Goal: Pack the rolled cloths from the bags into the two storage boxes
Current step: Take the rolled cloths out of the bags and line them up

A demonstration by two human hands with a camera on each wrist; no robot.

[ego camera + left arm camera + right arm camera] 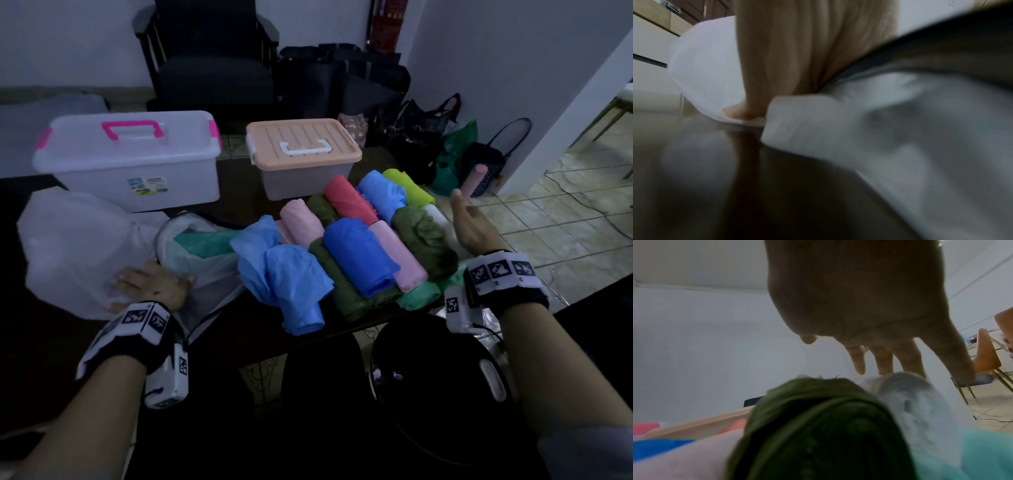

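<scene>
Two lidded storage boxes stand at the back of the dark table: a clear one with pink handle (130, 157) and a smaller one with a peach lid (301, 154). Several rolled cloths (359, 253) in blue, pink, red and green lie stacked at the middle right. My left hand (150, 284) rests flat on a white plastic bag (78, 246), fingers spread; the bag (702, 68) fills the blurred left wrist view. My right hand (469, 222) hovers with straight fingers (859, 363) over a dark green roll (818, 426) and a white roll (910, 399), holding nothing.
A second translucent bag (205, 246) holding teal cloth lies beside the white one. A black round object (438, 377) sits below the table's front edge. Dark bags (411, 130), a chair (212, 68) and a pink roll (474, 180) stand on the floor behind.
</scene>
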